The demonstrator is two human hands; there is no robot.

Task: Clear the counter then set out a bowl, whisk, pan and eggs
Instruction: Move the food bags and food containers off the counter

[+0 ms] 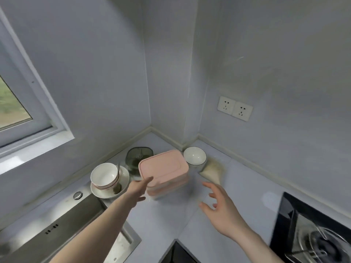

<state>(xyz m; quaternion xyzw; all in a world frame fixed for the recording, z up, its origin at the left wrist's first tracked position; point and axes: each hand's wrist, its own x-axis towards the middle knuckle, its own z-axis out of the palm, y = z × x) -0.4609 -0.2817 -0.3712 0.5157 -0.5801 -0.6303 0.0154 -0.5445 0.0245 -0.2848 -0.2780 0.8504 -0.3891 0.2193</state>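
Two bare forearms enter from the bottom edge, no sleeves visible on either. The left hand (137,188) and right hand (221,209) wear no gloves, rings, watch or bracelets.

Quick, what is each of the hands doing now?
Left hand: open, fingertips touching the pink container.
Right hand: open, holding nothing, beside the container.

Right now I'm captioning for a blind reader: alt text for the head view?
Two open hands, left hand and right hand, reach for a pink lidded container in a counter corner. Stacked bowls sit left of it, a white bowl behind.
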